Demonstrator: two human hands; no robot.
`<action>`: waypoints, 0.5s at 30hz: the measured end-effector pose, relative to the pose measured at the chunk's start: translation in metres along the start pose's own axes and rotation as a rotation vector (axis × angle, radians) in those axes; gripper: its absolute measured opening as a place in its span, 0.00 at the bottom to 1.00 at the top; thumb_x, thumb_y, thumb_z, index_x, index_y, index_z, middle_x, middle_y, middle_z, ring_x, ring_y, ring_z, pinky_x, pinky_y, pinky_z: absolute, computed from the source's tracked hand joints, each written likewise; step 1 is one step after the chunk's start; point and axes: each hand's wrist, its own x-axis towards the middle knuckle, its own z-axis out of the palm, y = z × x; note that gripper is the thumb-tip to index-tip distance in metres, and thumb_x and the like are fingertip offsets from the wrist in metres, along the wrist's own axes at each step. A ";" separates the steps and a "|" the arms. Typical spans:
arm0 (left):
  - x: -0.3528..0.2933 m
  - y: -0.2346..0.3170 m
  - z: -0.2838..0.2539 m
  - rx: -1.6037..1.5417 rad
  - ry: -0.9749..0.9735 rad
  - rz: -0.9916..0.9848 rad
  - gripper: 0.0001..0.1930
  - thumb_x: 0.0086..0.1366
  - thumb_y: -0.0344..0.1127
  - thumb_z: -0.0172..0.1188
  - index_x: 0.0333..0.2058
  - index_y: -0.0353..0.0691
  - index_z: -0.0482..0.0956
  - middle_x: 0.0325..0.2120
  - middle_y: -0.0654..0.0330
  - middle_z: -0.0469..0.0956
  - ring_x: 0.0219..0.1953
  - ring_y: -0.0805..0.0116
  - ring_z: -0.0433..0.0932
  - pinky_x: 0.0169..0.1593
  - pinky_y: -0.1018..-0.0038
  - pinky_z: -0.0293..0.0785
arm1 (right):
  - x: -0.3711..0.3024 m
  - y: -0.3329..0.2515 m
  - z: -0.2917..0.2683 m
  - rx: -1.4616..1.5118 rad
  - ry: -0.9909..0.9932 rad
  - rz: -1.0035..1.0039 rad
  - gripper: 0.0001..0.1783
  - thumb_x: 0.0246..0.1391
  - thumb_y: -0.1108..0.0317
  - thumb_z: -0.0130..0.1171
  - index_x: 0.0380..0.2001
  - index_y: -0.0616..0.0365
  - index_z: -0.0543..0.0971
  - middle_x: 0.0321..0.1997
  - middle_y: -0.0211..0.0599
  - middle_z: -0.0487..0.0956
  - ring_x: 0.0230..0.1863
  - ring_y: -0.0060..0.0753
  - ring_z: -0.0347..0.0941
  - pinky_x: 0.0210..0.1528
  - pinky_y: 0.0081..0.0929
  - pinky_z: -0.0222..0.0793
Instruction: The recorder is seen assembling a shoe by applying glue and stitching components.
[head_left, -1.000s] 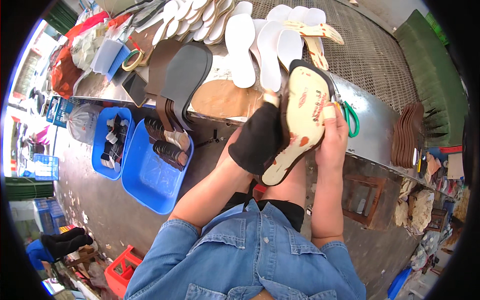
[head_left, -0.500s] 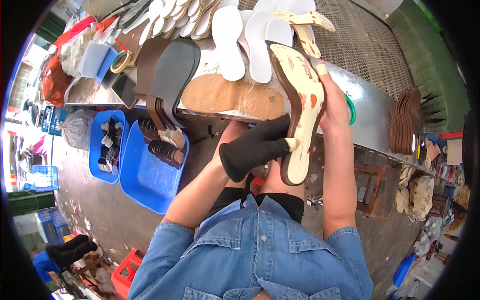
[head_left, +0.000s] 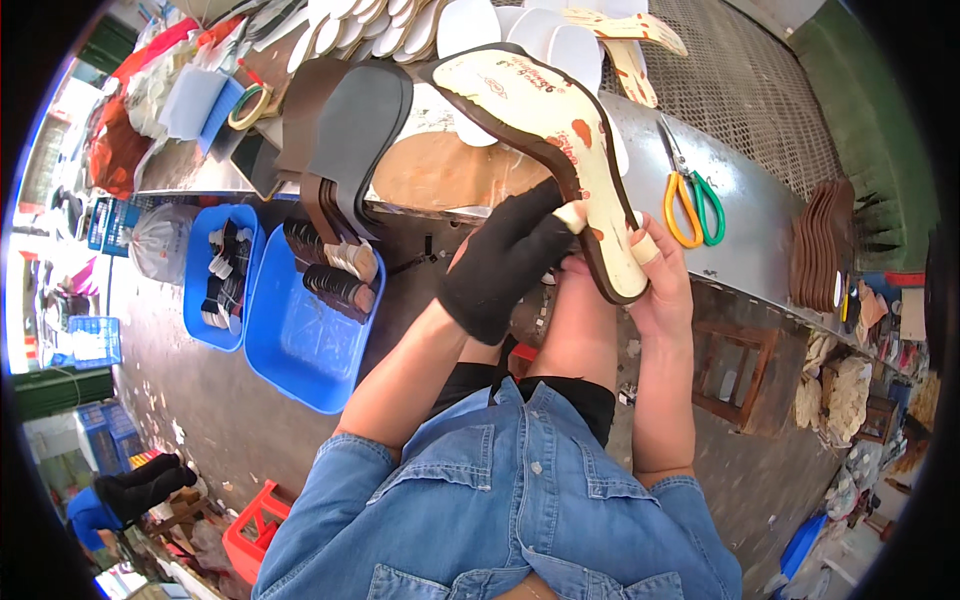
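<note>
Above the table's near edge I hold a shoe sole (head_left: 545, 105) with a cream face, reddish-brown blotches and a dark brown rim. Its wide end points away to the left, its narrow end toward me. My left hand (head_left: 505, 265), in a black glove with the thumb tip bare, grips the left edge near the narrow part. My right hand (head_left: 662, 285), with pale tape on the thumb, is closed on the right edge by the narrow end. A tan sole-shaped piece (head_left: 430, 172) lies on the table behind. Scissors (head_left: 690, 205) with one yellow and one green handle rest to the right.
White insoles (head_left: 468, 25) are piled at the back. Grey (head_left: 360, 120) and brown sole pieces (head_left: 303, 110) lie at the left. Below stand two blue bins (head_left: 290, 355) (head_left: 215, 335) with small strapped parts. Brown soles (head_left: 822, 245) stack at the right. A red stool (head_left: 255, 530) is behind left.
The sole has swung so its wide end points farther left, and it has moved away from me. My right hand has shifted down to its narrow end, leaving the scissors in full view.
</note>
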 end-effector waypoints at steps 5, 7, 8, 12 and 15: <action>0.006 -0.008 0.002 0.298 0.100 0.070 0.14 0.63 0.31 0.54 0.45 0.31 0.74 0.33 0.60 0.78 0.33 0.75 0.76 0.35 0.77 0.74 | -0.003 0.001 0.005 -0.291 0.084 -0.106 0.16 0.56 0.68 0.56 0.45 0.64 0.73 0.40 0.33 0.77 0.40 0.19 0.73 0.45 0.19 0.69; 0.008 -0.007 0.004 0.296 0.109 0.033 0.14 0.62 0.31 0.55 0.45 0.31 0.73 0.33 0.59 0.78 0.33 0.75 0.75 0.35 0.77 0.73 | -0.005 0.002 0.008 -0.287 0.112 -0.142 0.16 0.56 0.68 0.56 0.46 0.64 0.72 0.40 0.32 0.77 0.40 0.19 0.73 0.45 0.19 0.68; 0.010 -0.006 0.007 0.293 0.124 -0.001 0.14 0.62 0.31 0.56 0.45 0.31 0.73 0.32 0.58 0.78 0.32 0.75 0.75 0.36 0.76 0.73 | -0.005 0.002 0.010 -0.284 0.135 -0.175 0.17 0.56 0.68 0.56 0.47 0.63 0.72 0.40 0.32 0.77 0.41 0.18 0.72 0.45 0.19 0.68; 0.021 -0.031 0.018 0.443 0.266 0.277 0.15 0.57 0.36 0.62 0.40 0.32 0.74 0.27 0.58 0.74 0.30 0.72 0.76 0.32 0.73 0.72 | -0.007 0.007 0.003 -0.002 0.043 -0.225 0.25 0.60 0.64 0.50 0.58 0.63 0.62 0.55 0.37 0.69 0.51 0.31 0.70 0.50 0.29 0.70; 0.040 -0.058 0.004 0.954 0.226 0.482 0.18 0.58 0.37 0.62 0.45 0.35 0.74 0.25 0.56 0.74 0.30 0.69 0.77 0.33 0.70 0.72 | -0.012 0.011 -0.011 -0.002 0.094 -0.314 0.29 0.60 0.64 0.49 0.62 0.61 0.59 0.64 0.44 0.62 0.58 0.41 0.67 0.56 0.37 0.69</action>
